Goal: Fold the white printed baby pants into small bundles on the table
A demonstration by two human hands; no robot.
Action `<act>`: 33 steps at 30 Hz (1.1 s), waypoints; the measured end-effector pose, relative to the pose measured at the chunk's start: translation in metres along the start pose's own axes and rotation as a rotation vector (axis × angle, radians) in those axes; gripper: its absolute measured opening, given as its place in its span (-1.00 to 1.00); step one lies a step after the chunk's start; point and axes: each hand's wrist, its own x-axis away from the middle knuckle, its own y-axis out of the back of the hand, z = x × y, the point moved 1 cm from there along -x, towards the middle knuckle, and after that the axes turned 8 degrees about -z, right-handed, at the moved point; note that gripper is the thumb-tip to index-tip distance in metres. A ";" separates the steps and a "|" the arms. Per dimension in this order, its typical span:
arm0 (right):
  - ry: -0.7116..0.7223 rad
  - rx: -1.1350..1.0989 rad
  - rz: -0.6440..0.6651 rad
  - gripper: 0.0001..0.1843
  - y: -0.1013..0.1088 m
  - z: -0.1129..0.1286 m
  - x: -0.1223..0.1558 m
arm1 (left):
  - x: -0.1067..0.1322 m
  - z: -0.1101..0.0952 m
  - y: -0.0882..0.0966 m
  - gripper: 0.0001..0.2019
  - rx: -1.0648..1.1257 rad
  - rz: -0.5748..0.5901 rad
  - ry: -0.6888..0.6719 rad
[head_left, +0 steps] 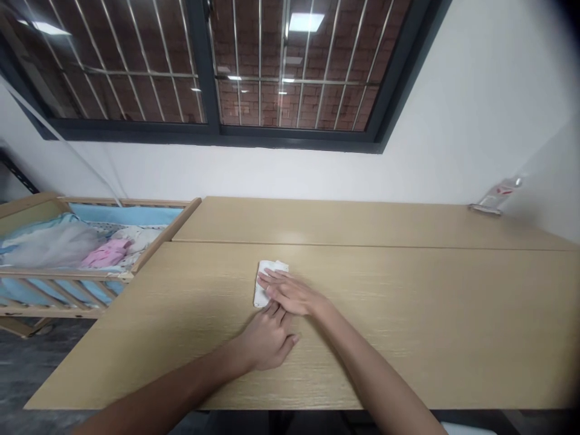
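As we look down from the head camera, the folded white cloth (261, 295) sits near the middle of the nearer worktop (408, 326), just short of the seam where it meets a second board (317, 220). Our right hand (290, 293) lies open and flat across the top of the cloth, fingers pointing left and pressing down without gripping. Our left hand (265, 338) rests on the worktop just below, loosely curled, its fingertips (273, 309) touching the cloth's near edge; it grips nothing we can see. The cloth looks light, soft and limp, so we judge it will slide easily and offer no stiffness to push against; the exposed far and left edges seem the best places to pinch it. The worktop has a smooth, pale wood-grain finish. To the left stands a wooden crib (67, 273) with a blue bumper (127, 214), holding a pink garment (106, 254) and grey netting (49, 244). At the far right corner lies a clear plastic object (496, 196) with a red mark. Behind, a white wall (475, 121) rises to a dark-framed barred window (212, 140), with a brick wall (149, 36) beyond it.
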 end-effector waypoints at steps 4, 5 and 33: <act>-0.039 0.000 -0.080 -0.51 0.009 -0.024 -0.009 | 0.002 0.003 -0.007 -0.39 -0.003 -0.051 -0.026; -0.053 0.009 -0.092 -0.50 0.011 -0.030 -0.011 | 0.003 0.004 -0.009 -0.37 -0.006 -0.055 -0.027; -0.324 -0.175 -0.762 -0.62 0.014 -0.050 -0.005 | -0.016 0.078 0.011 -0.75 -0.136 -0.261 0.604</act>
